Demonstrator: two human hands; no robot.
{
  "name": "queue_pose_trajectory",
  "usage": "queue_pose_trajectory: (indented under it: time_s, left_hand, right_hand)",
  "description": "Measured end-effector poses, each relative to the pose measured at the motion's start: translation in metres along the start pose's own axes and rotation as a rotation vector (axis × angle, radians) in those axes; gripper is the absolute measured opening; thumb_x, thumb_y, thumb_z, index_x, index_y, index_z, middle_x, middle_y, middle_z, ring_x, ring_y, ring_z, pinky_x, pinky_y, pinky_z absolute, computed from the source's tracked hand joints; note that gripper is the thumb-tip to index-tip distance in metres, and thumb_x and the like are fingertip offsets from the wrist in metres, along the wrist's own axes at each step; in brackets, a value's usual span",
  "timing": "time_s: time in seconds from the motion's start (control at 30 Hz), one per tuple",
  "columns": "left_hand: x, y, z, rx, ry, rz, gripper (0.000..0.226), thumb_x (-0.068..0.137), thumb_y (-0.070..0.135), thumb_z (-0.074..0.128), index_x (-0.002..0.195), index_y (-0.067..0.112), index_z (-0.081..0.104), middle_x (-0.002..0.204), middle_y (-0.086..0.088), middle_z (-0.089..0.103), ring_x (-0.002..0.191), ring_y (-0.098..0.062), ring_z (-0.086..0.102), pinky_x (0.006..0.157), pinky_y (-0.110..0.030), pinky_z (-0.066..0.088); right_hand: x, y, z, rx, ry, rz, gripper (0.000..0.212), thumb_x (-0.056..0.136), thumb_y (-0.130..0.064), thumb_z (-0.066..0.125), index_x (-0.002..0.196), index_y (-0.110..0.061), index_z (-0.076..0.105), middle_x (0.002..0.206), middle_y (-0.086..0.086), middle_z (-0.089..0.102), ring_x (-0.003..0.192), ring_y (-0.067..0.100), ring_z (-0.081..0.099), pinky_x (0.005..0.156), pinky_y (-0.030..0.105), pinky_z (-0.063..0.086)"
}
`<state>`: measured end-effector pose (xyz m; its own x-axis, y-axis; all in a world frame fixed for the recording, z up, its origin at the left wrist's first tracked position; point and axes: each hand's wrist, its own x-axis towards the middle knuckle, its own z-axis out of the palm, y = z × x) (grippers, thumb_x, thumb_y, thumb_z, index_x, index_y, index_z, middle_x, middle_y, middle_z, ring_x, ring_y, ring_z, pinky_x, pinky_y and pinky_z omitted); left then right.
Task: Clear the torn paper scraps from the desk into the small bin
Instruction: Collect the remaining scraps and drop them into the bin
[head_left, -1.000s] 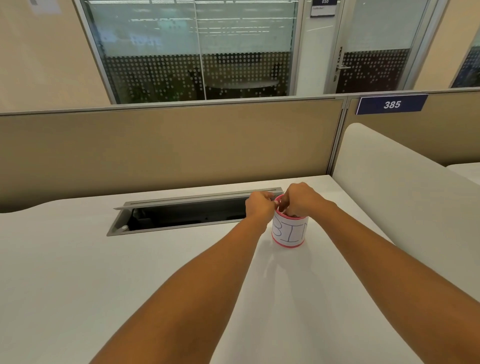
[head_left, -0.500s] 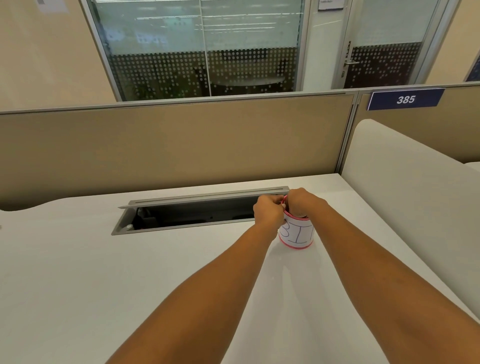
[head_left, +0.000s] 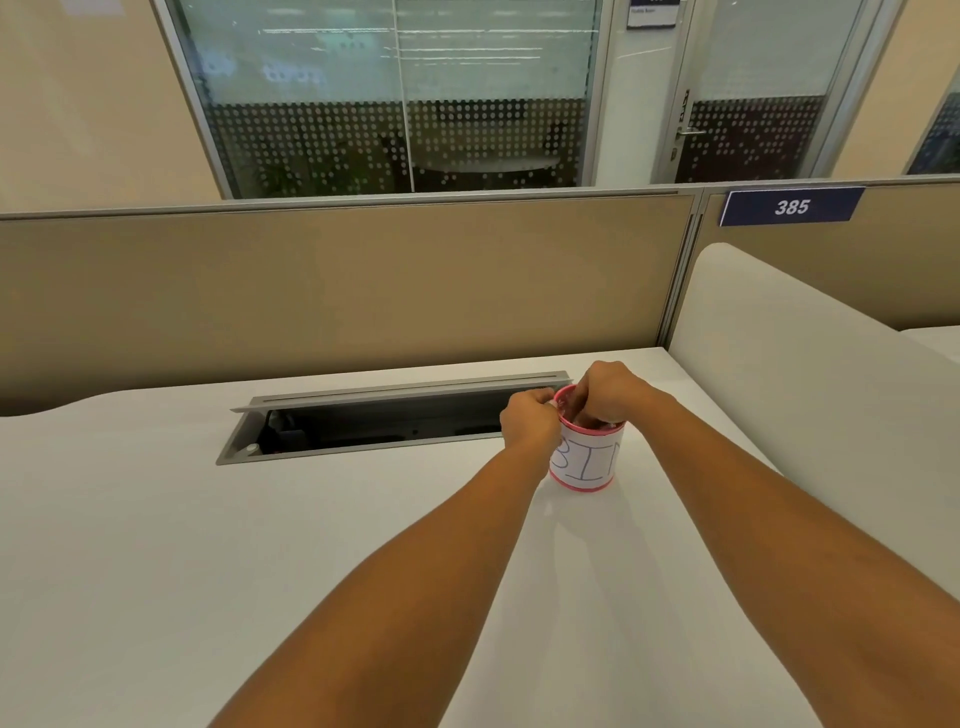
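Right now the person is reaching both bare arms forward across the white table (head_left: 260, 545) toward its far right corner, where the small bin (head_left: 587, 462) is standing upright. The small bin is a pink cup wrapped in a white label with "BIN" handwritten on it, and it is sitting just beside the right end of the open cable tray (head_left: 374, 423) that is recessed along the table's far edge.

The left hand (head_left: 530, 421) is grasping the small bin at its left side, its fingers (head_left: 543, 397) curling over the pink rim. The right hand (head_left: 608, 389) is hanging over the mouth of the small bin with its fingers bent downward and dipping inside. Whether those fingers are grasping anything cannot be told, since the rim and the hand itself are hiding their tips.

Behind the table's far edge a tan partition (head_left: 337, 286) is running across, carrying a blue plate (head_left: 791, 208) reading 385. A white side panel (head_left: 779, 389) is rising along the table's right edge.
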<state>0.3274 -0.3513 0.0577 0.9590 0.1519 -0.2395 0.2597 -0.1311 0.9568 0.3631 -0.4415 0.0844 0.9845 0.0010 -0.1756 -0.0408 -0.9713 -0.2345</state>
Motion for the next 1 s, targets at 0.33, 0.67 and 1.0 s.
queue_pose_trajectory:
  time_s: [0.33,0.67,1.0]
  left_hand:
    - [-0.023,-0.022,-0.039,0.027,0.014,-0.079,0.034,0.095,0.008,0.048,0.129,0.008,0.053,0.133,-0.014,0.053,0.116,-0.033,0.056,0.093,-0.037,0.051]
    - [-0.068,-0.082,-0.158,0.124,0.175,-0.095,0.033,0.096,0.011,0.047,0.127,0.007,0.056,0.136,-0.011,0.054,0.123,-0.028,0.052,0.106,-0.033,0.039]
    - [-0.113,-0.147,-0.363,0.035,0.455,-0.109,0.031,0.092,0.008,0.05,0.12,0.007,0.061,0.13,-0.011,0.059,0.12,-0.027,0.054,0.103,-0.03,0.04]
  right_hand:
    - [-0.04,-0.006,-0.023,0.278,0.3,0.016,0.019,0.084,-0.002,0.061,0.101,-0.005,0.071,0.108,0.016,0.068,0.099,0.028,0.062,0.087,0.035,0.053]
    - [-0.111,-0.093,0.058,0.494,0.203,-0.111,0.016,0.083,-0.001,0.057,0.09,-0.002,0.072,0.086,0.014,0.068,0.075,0.021,0.06,0.065,0.026,0.05]
    - [-0.17,-0.264,0.162,0.485,-0.05,-0.28,0.019,0.085,-0.004,0.056,0.095,-0.008,0.072,0.104,0.01,0.07,0.093,0.02,0.064,0.078,0.019,0.047]
